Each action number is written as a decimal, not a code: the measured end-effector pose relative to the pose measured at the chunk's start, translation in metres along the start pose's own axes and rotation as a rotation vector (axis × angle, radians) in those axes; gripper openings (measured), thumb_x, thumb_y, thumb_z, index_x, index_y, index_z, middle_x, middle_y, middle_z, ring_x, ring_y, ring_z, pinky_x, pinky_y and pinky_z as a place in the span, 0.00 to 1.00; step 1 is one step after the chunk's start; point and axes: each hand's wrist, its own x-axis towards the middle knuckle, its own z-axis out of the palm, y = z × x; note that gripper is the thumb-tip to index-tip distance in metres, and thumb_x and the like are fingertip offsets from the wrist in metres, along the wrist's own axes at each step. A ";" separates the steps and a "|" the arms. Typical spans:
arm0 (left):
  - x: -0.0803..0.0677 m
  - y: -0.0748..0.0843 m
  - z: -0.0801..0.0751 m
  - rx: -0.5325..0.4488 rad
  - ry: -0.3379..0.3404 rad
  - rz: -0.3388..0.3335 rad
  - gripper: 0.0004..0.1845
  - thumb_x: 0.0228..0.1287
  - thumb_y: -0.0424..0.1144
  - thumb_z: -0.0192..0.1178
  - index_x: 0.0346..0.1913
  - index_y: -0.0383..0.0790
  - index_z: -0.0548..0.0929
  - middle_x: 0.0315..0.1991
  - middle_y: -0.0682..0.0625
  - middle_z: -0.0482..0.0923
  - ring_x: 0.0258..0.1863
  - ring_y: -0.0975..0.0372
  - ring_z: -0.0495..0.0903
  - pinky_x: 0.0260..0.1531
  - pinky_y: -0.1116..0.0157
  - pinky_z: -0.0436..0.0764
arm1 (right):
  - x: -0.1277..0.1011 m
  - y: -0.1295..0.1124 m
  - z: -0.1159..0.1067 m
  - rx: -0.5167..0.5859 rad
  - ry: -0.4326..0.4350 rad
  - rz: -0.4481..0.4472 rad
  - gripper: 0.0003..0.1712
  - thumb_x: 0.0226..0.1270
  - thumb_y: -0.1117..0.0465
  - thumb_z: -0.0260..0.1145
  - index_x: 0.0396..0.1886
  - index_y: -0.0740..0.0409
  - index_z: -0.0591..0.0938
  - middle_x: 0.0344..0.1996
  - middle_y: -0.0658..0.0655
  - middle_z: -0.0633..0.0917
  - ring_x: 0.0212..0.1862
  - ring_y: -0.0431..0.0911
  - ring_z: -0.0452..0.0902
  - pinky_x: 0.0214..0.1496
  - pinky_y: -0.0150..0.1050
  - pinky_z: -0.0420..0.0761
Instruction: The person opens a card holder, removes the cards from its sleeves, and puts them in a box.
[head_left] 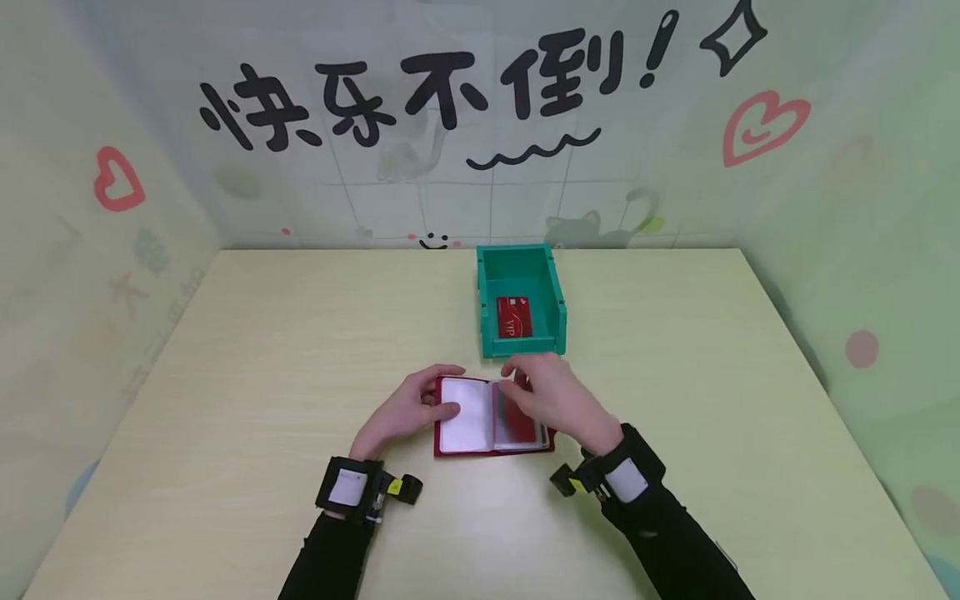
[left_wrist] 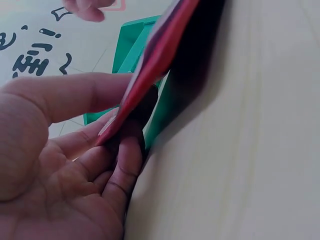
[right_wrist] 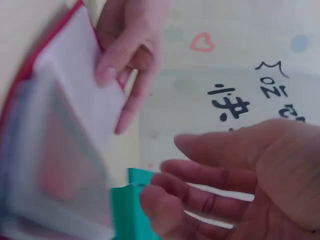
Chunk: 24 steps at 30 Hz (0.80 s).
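- Pale wooden tabletop (head_left: 262, 400) fills the lower half of the head view, with soft green walls around it that carry black drawn letters and red hearts.
- Nearest to the camera, at lower centre, are two dark sleeves with a wrist band and a small camera on each.
- Just above them, at the centre of the frame, a red card holder (head_left: 491, 417) lies open and flat, showing a white page on its left and clear sleeves on its right.
- At centre left, the left hand (head_left: 408, 408) grasps the left cover: in the left wrist view the thumb is on top and the fingers are curled under the edge, so this grip is closed on the holder.
- At centre right, the right hand (head_left: 558, 400) hovers over the clear sleeves with loose, straight fingers; its grip is released and it holds nothing, as the right wrist view shows.
- A reddish card seems to sit inside one sleeve, but it is blurred.
- Farther up, just above the hands, a green box (head_left: 555, 292) stands, and a red card (head_left: 513, 317) lies flat inside it.
- I judge the step in hand to be paging through the sleeves; a next move would need a fine pinch on a thin edge while the left hand keeps the cover steady.
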 end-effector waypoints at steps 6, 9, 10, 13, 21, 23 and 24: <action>0.000 0.000 0.005 0.020 0.010 -0.007 0.26 0.66 0.29 0.63 0.67 0.35 0.73 0.51 0.36 0.80 0.40 0.58 0.79 0.41 0.65 0.81 | -0.014 0.035 0.027 0.037 0.054 -0.014 0.26 0.63 0.60 0.74 0.59 0.62 0.81 0.43 0.57 0.82 0.45 0.46 0.75 0.41 0.34 0.81; 0.000 0.000 0.005 0.043 0.016 -0.002 0.26 0.66 0.30 0.63 0.67 0.35 0.73 0.51 0.37 0.79 0.40 0.58 0.79 0.41 0.65 0.81 | -0.016 0.053 0.035 0.035 0.107 0.018 0.31 0.63 0.59 0.74 0.65 0.63 0.78 0.50 0.60 0.76 0.54 0.50 0.70 0.46 0.38 0.81; 0.000 0.000 0.005 0.048 0.020 -0.001 0.26 0.66 0.30 0.63 0.66 0.35 0.73 0.51 0.36 0.79 0.40 0.57 0.78 0.41 0.64 0.81 | -0.015 0.058 0.036 0.046 0.110 0.023 0.33 0.63 0.58 0.73 0.66 0.63 0.77 0.51 0.61 0.74 0.55 0.51 0.69 0.47 0.40 0.81; -0.001 0.002 0.004 0.054 0.027 0.006 0.26 0.66 0.30 0.63 0.66 0.35 0.73 0.51 0.36 0.79 0.40 0.57 0.78 0.41 0.64 0.81 | -0.013 0.067 0.038 0.115 0.095 0.032 0.34 0.64 0.57 0.73 0.67 0.62 0.76 0.53 0.61 0.70 0.59 0.53 0.66 0.50 0.42 0.80; -0.001 0.002 0.003 0.050 0.023 0.010 0.27 0.65 0.30 0.64 0.67 0.35 0.73 0.51 0.36 0.79 0.40 0.57 0.78 0.41 0.65 0.80 | -0.010 0.075 0.044 0.233 0.125 0.036 0.29 0.62 0.56 0.74 0.62 0.59 0.80 0.52 0.61 0.69 0.58 0.53 0.66 0.50 0.41 0.77; -0.001 0.001 0.004 0.049 0.024 0.009 0.27 0.65 0.30 0.64 0.66 0.35 0.73 0.51 0.36 0.79 0.39 0.57 0.78 0.40 0.65 0.80 | -0.010 0.075 0.046 0.241 0.143 0.039 0.28 0.62 0.57 0.75 0.61 0.59 0.81 0.52 0.61 0.69 0.57 0.53 0.66 0.50 0.41 0.77; -0.001 0.001 0.004 0.047 0.022 0.010 0.27 0.65 0.30 0.64 0.66 0.35 0.73 0.51 0.36 0.79 0.39 0.57 0.78 0.40 0.65 0.80 | -0.010 0.074 0.047 0.248 0.153 0.043 0.27 0.61 0.58 0.75 0.60 0.59 0.81 0.52 0.61 0.69 0.57 0.53 0.66 0.51 0.42 0.76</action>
